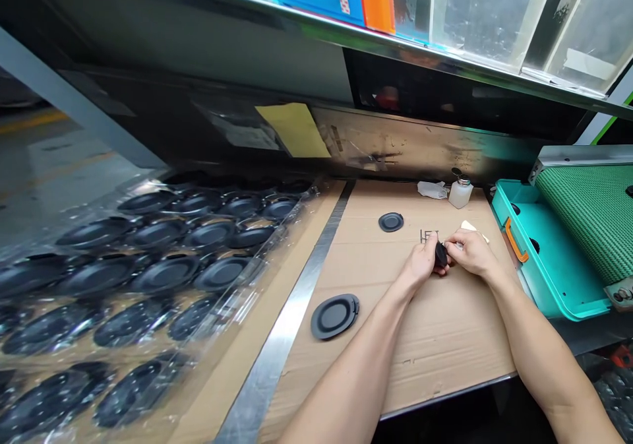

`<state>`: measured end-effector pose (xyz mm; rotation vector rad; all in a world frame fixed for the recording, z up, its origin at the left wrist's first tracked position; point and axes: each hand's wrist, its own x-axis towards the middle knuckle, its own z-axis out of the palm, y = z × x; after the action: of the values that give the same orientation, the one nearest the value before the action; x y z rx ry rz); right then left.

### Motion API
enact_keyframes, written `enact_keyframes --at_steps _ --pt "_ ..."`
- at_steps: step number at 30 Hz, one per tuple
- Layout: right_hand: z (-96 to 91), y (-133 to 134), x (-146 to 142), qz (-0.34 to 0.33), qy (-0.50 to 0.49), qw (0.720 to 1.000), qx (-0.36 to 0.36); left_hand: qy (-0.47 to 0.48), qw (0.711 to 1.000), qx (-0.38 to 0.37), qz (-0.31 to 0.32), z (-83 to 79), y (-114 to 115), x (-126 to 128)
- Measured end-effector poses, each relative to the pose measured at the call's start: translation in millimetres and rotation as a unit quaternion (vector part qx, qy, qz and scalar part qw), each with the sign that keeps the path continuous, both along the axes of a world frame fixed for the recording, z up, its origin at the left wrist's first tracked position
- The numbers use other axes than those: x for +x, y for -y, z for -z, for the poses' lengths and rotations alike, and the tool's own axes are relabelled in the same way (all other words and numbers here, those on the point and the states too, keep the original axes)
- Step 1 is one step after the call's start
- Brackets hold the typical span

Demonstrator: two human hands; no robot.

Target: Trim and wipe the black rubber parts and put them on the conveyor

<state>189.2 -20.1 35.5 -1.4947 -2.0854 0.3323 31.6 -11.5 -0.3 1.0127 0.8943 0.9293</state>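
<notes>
My left hand (424,259) is closed around a small black round part (440,254), held edge-on over the cardboard sheet (445,325). My right hand (469,249) meets it from the right, fingers pinched against the part with a bit of white material at the fingertips. Two more black discs lie flat on the cardboard: a small black disc (390,222) beyond my hands and a larger black disc (335,316) nearer, to the left.
A clear plastic tray (148,285) with several black discs fills the left. A white dispenser bottle (460,190) and a crumpled cloth (432,189) stand at the back. A teal bin (544,266) and a green conveyor belt (588,220) are on the right.
</notes>
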Motion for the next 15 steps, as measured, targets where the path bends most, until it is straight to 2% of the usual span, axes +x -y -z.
enact_keyframes --at_steps 3,9,15 --pt "-3.1 1.3 1.3 0.0 0.024 1.0 0.008 -0.012 1.0 0.002 0.008 -3.5 1.6 -0.7" --pt "-12.6 4.1 6.9 -0.031 0.045 0.997 -0.058 -0.054 0.998 0.019 0.03 -6.2 4.9 1.0" --pt "-12.6 3.6 7.2 -0.038 0.021 0.999 -0.023 -0.045 0.998 0.026 0.031 -7.9 7.1 0.5"
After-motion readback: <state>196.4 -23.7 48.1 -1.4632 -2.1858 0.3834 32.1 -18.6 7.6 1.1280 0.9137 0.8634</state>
